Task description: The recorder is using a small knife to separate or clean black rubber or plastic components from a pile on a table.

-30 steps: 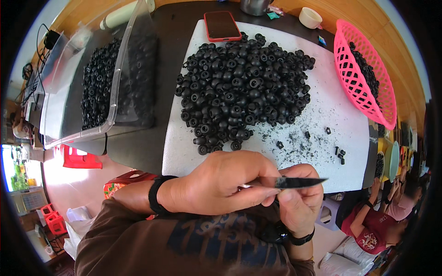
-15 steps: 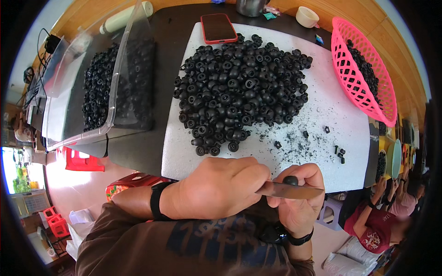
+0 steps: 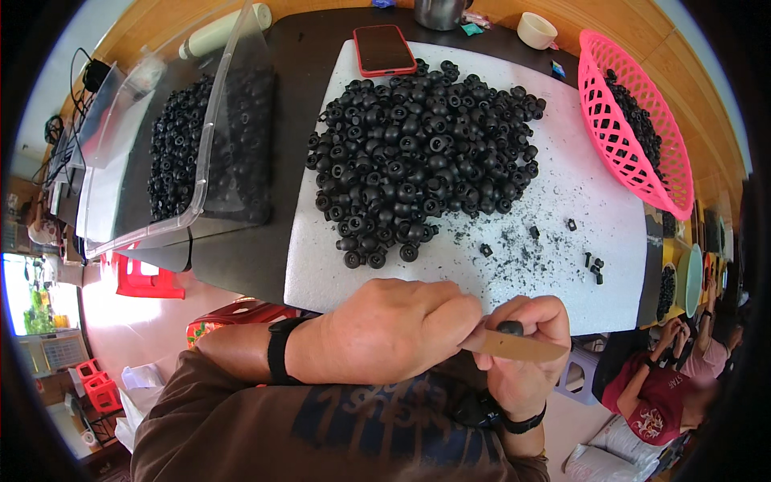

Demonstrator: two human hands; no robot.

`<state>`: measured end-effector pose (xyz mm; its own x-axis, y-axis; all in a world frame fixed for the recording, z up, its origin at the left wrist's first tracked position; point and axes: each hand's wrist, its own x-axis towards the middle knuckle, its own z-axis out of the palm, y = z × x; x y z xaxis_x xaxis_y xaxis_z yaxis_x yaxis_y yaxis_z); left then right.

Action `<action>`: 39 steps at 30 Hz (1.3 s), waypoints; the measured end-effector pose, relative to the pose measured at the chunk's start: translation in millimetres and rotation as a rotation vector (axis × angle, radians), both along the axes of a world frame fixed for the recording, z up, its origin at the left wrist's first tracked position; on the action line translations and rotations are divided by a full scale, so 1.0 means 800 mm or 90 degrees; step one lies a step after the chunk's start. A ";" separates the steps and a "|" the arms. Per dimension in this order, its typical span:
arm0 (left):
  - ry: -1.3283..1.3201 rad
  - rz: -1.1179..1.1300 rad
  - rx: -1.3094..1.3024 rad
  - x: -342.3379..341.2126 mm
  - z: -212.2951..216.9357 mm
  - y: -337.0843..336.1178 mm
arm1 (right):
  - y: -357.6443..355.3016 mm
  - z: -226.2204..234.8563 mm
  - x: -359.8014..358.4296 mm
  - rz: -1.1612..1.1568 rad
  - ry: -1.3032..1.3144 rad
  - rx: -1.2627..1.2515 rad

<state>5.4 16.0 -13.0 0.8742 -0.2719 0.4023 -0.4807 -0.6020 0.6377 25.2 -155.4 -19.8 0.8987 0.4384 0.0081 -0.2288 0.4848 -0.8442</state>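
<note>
One brown shirt (image 3: 321,434) with a blue print is seen at the near edge, and above it the two bare hands are held over the near side of a white board (image 3: 309,273). The left hand (image 3: 393,333) is closed in a fist around the handle of a knife (image 3: 522,347), whose blade is pointed to the right, in front of the fingers of the right hand (image 3: 526,353). By those curled fingers a small round black piece (image 3: 510,328) is gripped just beyond the blade; whether it is touched by the edge cannot be told. A black band is worn on each wrist.

Past the hands, black crumbs (image 3: 522,249) are scattered over the right part of the board, with a few small black bits (image 3: 594,269) farther right. A broad pile of black pieces (image 3: 426,153) is heaped on the middle and far part. To the left, a clear box (image 3: 210,128) partly filled with similar pieces is seen; to the far right, more are held in a pink basket (image 3: 598,120).

A red-edged phone (image 3: 384,51) is laid at the board's far edge. Beyond it, on the dark table (image 3: 233,257), a metal cup (image 3: 440,12) and a white cup (image 3: 536,30) are placed.
</note>
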 end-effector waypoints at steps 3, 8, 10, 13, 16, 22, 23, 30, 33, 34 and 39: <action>0.026 -0.010 0.004 -0.002 -0.002 -0.004 | 0.000 0.002 -0.006 -0.031 0.003 -0.007; 0.071 -0.029 -0.002 0.000 -0.005 -0.011 | -0.007 -0.008 -0.008 -0.061 -0.001 0.022; 0.096 -0.042 0.018 0.001 0.006 -0.014 | -0.010 -0.008 -0.011 -0.080 0.002 0.025; 0.109 -0.008 0.056 0.007 -0.001 -0.020 | -0.014 -0.005 -0.018 -0.180 0.068 0.017; 0.192 0.009 0.062 0.022 -0.018 -0.019 | -0.025 -0.006 0.005 0.140 -0.310 0.105; 0.298 -0.020 -0.185 0.024 0.020 -0.015 | -0.020 -0.001 -0.010 -0.118 -0.099 0.081; 0.324 -0.031 -0.229 0.024 0.026 -0.013 | -0.021 -0.001 -0.007 -0.122 -0.094 0.085; 0.451 -0.156 -0.389 0.024 0.035 -0.013 | -0.021 -0.004 -0.005 -0.111 -0.075 0.094; 0.523 -0.211 -0.413 0.027 0.043 -0.012 | -0.025 -0.007 -0.005 -0.102 -0.077 0.086; 0.532 -0.232 -0.404 0.030 0.043 -0.012 | -0.023 -0.005 -0.007 -0.133 -0.068 0.017; 0.509 -0.268 -0.408 0.031 0.026 -0.014 | -0.020 0.002 -0.006 -0.148 -0.082 -0.048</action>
